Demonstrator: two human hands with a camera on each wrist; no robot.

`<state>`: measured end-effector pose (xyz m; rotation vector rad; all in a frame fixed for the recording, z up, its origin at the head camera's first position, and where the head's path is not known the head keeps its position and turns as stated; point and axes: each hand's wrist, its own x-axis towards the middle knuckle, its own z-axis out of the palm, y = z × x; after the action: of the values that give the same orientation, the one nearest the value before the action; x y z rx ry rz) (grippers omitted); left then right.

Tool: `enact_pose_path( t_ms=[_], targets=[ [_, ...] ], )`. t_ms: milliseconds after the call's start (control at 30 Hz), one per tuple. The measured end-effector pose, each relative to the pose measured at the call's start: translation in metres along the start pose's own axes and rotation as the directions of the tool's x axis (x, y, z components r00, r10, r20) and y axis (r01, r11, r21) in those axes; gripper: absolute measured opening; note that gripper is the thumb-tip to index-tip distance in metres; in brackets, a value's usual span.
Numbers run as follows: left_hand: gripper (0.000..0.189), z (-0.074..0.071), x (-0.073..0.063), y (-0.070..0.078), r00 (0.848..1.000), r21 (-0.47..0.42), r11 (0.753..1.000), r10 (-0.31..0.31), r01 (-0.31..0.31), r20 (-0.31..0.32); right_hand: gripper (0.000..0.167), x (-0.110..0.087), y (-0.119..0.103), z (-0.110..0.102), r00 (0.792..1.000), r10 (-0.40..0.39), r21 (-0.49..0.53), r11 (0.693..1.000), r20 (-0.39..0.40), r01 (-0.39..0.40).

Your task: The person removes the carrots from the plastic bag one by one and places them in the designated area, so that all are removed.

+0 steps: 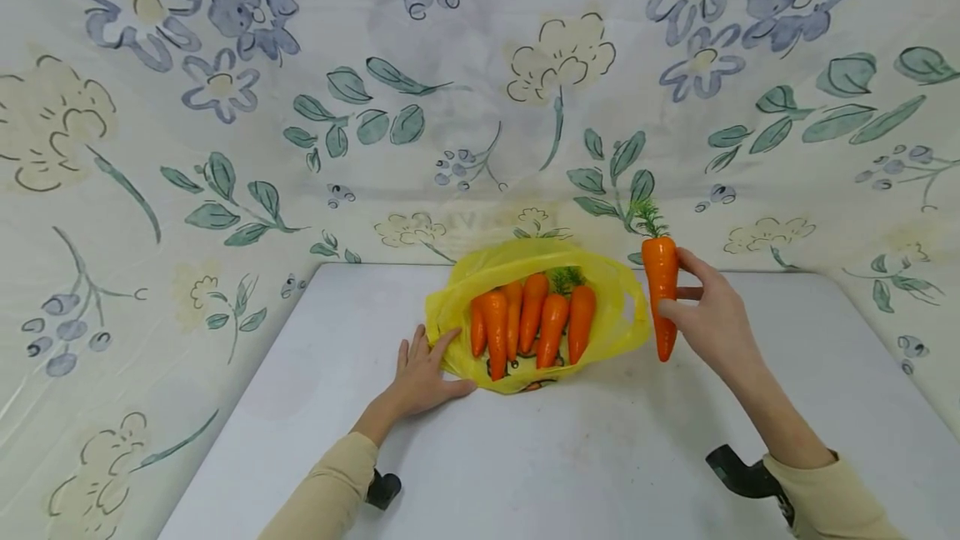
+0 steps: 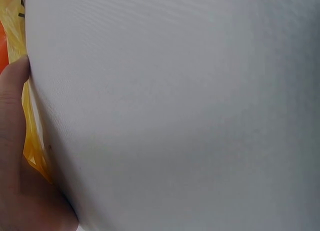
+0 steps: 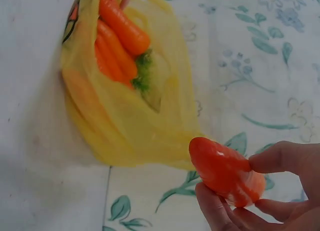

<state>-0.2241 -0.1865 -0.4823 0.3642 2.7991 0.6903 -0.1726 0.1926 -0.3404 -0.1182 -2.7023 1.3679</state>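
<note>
A carrot (image 1: 661, 298) with a green leafy top is pinched upright between the thumb and fingers of my right hand (image 1: 712, 315). In the right wrist view this carrot (image 3: 225, 171) points its tip toward the camera. To its left a yellow plastic bag (image 1: 468, 269) lies with its mouth facing me, and several orange carrots (image 1: 553, 323) sit inside. My left hand (image 1: 423, 375) rests at the bag's lower left edge, fingers spread and fairly straight. The left wrist view shows its thumb (image 2: 12, 101) against the yellow plastic; the other fingers are mostly hidden there.
The white table (image 1: 555, 457) extends under the bag and both hands. Behind it hangs a cloth (image 1: 480, 65) printed with flowers and leaves. Black wrist mounts (image 1: 742, 473) show beside the beige sleeves.
</note>
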Motion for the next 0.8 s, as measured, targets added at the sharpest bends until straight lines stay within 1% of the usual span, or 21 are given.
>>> enact_pose_path(
  t_ms=[200,367,533,800],
  targets=[
    [0.093,0.0,0.001,-0.001,1.0,0.002,1.0,0.002,-0.002,0.005,0.074,0.006,0.018,-0.004,0.999,0.035,-0.028,0.999,0.003,-0.035],
    [0.093,0.002,0.001,-0.002,1.0,0.002,1.0,-0.001,0.001,0.005,0.072,0.012,0.039,0.004,0.997,0.066,-0.053,0.997,0.03,-0.064],
    [0.093,0.001,-0.001,-0.001,1.0,0.001,1.0,-0.002,0.002,0.005,0.071,0.016,0.057,0.02,0.993,0.102,-0.073,0.993,0.063,-0.098],
    [0.093,0.0,0.0,-0.002,1.0,0.004,1.0,-0.023,0.023,0.012,0.071,0.02,0.072,0.049,0.984,0.152,-0.127,0.982,0.096,-0.139]
  ],
)
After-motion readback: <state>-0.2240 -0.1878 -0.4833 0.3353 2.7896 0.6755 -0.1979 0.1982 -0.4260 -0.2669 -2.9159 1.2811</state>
